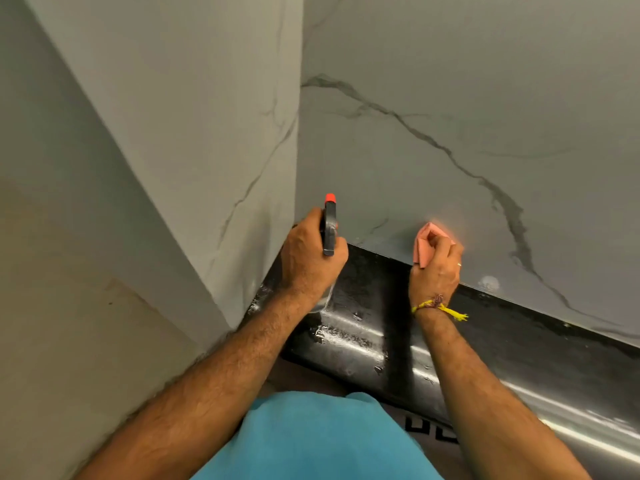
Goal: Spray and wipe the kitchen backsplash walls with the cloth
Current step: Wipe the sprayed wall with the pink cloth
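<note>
My left hand (308, 258) grips a spray bottle (329, 223) with a black head and a red nozzle, which points at the grey marble backsplash (433, 98) near the inside corner. The bottle's clear body shows below my palm. My right hand (438, 268) holds a bunched pink cloth (425, 242) against the lowest part of the back wall, just above the black countertop (363, 327). A yellow thread is tied round that wrist.
A second veined wall panel (194, 126) meets the back wall at the corner on the left. The glossy black counter is wet in spots and runs off to the right. A small pale smear (489, 283) sits on the wall right of the cloth.
</note>
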